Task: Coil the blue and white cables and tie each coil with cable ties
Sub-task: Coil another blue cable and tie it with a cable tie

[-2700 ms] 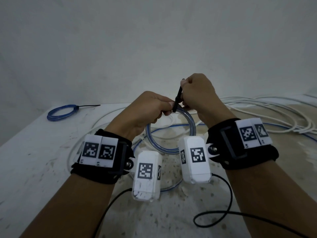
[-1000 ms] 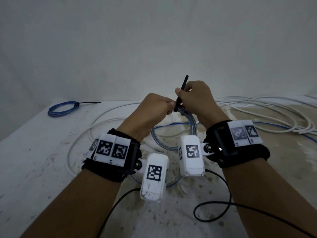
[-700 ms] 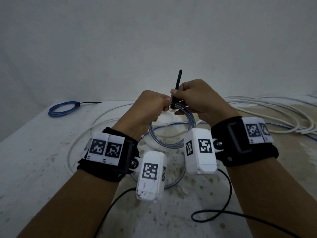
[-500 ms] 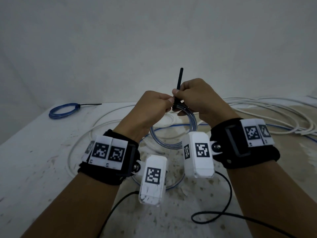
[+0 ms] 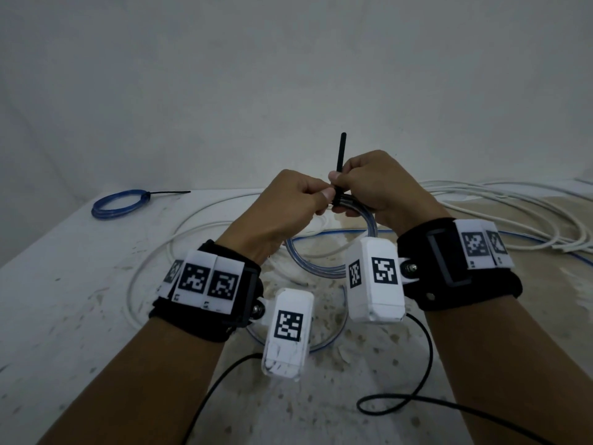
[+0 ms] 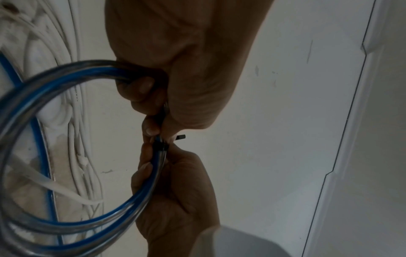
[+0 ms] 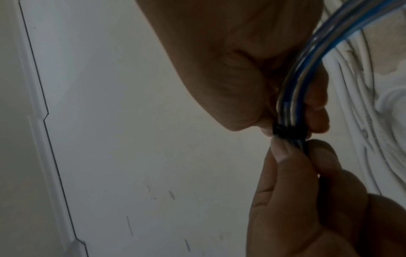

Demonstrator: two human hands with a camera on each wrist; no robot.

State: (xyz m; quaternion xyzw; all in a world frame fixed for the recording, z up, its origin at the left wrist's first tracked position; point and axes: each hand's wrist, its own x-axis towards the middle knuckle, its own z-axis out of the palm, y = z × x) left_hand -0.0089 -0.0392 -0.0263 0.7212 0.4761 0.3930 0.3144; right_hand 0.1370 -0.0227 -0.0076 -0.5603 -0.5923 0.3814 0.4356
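I hold a small coil of blue cable (image 5: 321, 268) upright above the table, between both hands. A black cable tie (image 5: 341, 155) is wrapped round the top of the coil, and its tail sticks straight up. My left hand (image 5: 321, 197) grips the coil just left of the tie. My right hand (image 5: 337, 181) pinches the tail at its base, with the other fingers curled behind the coil. In the left wrist view the tie's band (image 6: 160, 146) sits tight on the coil (image 6: 33, 104) between the two hands. The right wrist view shows the same band (image 7: 290, 133) round the blue strands (image 7: 307, 78).
A second blue coil (image 5: 118, 205), tied with a black tie, lies at the table's far left. Loose white cable (image 5: 500, 200) loops across the back and right of the table (image 5: 64, 316), with a blue strand (image 5: 545, 248) among it. A black cord (image 5: 401, 399) trails near my right forearm.
The tie's tail now stands much further out above my right hand, and the loop has closed tight on the coil. Both hands have stayed together at the top of the coil.
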